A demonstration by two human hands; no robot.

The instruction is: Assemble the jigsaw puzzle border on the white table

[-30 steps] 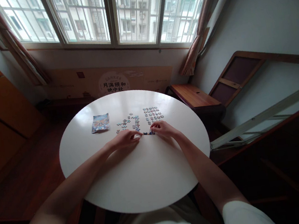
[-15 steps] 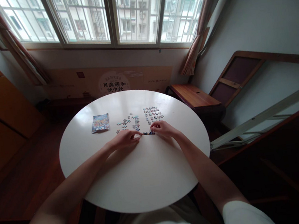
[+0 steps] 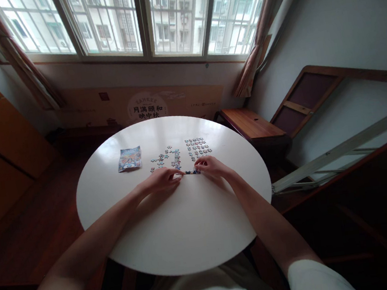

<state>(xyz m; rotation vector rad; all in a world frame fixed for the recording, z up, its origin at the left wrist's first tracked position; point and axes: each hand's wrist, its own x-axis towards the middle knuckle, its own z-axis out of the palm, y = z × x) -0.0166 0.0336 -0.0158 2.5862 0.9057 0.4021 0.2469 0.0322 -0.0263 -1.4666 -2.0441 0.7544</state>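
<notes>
A short row of joined jigsaw pieces (image 3: 191, 172) lies on the round white table (image 3: 183, 232), between my two hands. My left hand (image 3: 164, 179) grips the left end of this row, thumb and forefinger closed at its edge. At the right end, my right hand (image 3: 212, 166) is closed in a pinch on a small jigsaw piece, mostly hidden by the fingers. Loose jigsaw pieces (image 3: 177, 158) are scattered just beyond my left hand. Beyond the right hand, more loose pieces (image 3: 196, 143) are laid out in rows.
A colourful printed packet (image 3: 129, 158) lies on the left part of the table. Past the table's right rim stands a wooden bench (image 3: 253, 123). Barred windows (image 3: 177, 18) and a printed board (image 3: 103, 107) are at the far side.
</notes>
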